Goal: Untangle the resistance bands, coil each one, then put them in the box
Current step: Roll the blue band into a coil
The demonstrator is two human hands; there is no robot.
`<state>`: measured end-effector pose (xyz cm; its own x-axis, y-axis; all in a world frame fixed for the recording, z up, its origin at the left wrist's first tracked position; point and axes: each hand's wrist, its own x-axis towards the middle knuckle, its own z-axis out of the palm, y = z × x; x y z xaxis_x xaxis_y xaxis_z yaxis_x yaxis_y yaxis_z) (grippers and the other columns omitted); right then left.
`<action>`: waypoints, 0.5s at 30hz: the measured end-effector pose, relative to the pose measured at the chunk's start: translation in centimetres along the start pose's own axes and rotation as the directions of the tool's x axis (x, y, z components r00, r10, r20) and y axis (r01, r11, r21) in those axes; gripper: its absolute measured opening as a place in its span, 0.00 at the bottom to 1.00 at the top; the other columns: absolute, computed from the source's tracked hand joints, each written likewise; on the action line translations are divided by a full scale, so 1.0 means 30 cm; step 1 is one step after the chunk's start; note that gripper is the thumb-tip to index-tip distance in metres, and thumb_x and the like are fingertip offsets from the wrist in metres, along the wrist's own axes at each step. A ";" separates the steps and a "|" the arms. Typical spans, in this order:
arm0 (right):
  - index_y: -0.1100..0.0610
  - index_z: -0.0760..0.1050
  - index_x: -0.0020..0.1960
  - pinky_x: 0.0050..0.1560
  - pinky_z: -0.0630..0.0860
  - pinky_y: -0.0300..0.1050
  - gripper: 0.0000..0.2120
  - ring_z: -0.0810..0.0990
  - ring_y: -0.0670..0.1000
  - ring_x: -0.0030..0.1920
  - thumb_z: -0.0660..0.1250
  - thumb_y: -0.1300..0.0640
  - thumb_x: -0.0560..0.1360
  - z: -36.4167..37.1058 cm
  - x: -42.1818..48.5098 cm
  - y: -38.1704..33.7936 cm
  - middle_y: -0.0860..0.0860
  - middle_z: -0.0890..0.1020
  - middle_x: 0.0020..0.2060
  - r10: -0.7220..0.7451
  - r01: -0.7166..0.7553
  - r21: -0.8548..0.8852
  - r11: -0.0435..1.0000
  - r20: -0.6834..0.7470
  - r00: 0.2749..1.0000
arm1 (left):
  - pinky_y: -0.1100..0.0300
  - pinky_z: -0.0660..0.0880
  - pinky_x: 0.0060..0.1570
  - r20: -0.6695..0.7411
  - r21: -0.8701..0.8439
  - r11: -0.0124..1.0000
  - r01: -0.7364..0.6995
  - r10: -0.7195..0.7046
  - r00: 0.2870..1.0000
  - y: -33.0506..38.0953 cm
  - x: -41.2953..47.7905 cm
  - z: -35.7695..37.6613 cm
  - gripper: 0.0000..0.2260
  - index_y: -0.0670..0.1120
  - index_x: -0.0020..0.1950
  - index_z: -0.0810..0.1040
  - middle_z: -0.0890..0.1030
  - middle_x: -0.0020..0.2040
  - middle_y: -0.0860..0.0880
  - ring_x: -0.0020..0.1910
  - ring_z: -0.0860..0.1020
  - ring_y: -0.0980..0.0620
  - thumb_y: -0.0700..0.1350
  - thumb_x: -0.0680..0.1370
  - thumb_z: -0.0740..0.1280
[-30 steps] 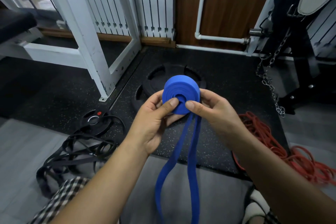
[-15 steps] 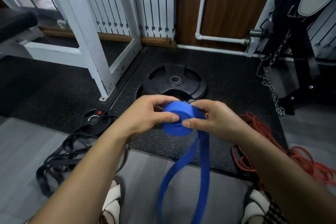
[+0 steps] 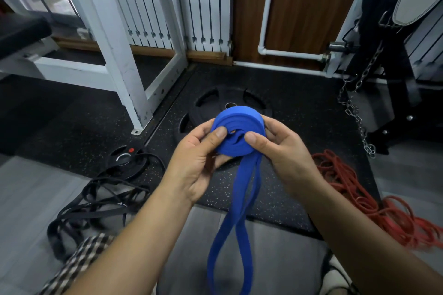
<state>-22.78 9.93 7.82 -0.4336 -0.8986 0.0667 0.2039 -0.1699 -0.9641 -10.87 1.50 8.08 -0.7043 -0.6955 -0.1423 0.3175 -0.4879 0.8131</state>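
A blue resistance band [image 3: 239, 127] is partly wound into a thick coil held up in front of me. Its loose double tail hangs down between my forearms towards my lap. My left hand [image 3: 199, 158] grips the coil's left side with the thumb on its face. My right hand [image 3: 280, 148] grips the right side, thumb pressed near the coil's centre. A tangle of black bands [image 3: 96, 206] lies on the floor at the left. A heap of red bands [image 3: 374, 201] lies at the right. No box is in view.
A large black weight plate [image 3: 211, 105] lies on the speckled rubber mat behind the coil, a smaller plate [image 3: 124, 160] at the left. A white rack frame [image 3: 115, 43] stands at the back left. A chain [image 3: 357, 115] hangs at the right.
The coil was turned down and away half a second ago; it is now raised with its spiral face towards me again. Both hands have kept hold of it throughout.
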 end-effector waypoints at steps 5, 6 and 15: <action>0.57 0.77 0.52 0.43 0.78 0.34 0.12 0.83 0.44 0.43 0.68 0.66 0.69 -0.033 0.012 -0.046 0.47 0.85 0.40 0.003 0.001 -0.139 0.990 0.033 0.999 | 0.63 0.79 0.36 0.063 0.103 0.993 0.054 -0.061 0.996 0.016 0.003 -0.014 0.13 0.45 0.52 0.77 0.84 0.42 0.49 0.41 0.82 0.55 0.39 0.68 0.66; 0.55 0.77 0.50 0.43 0.78 0.35 0.12 0.83 0.45 0.44 0.69 0.66 0.69 -0.044 0.014 -0.054 0.48 0.85 0.41 0.007 0.002 -0.217 0.976 0.039 0.999 | 0.64 0.79 0.37 0.077 0.250 0.967 0.045 -0.066 0.995 0.033 0.006 -0.024 0.13 0.46 0.52 0.77 0.83 0.44 0.50 0.41 0.82 0.56 0.38 0.68 0.67; 0.50 0.76 0.47 0.46 0.80 0.40 0.15 0.82 0.43 0.42 0.74 0.64 0.65 -0.059 0.013 -0.050 0.48 0.83 0.41 0.062 0.009 -0.493 0.870 0.128 0.990 | 0.64 0.77 0.33 0.154 0.579 0.813 -0.067 -0.028 0.988 0.052 0.007 -0.030 0.13 0.47 0.48 0.79 0.83 0.39 0.53 0.36 0.80 0.58 0.33 0.68 0.70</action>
<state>-24.82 10.54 8.84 -0.3037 -0.9520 0.0390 -0.2594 0.0433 -0.9648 -9.95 0.12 8.81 -0.8019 -0.5926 -0.0763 -0.0620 -0.0445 0.9971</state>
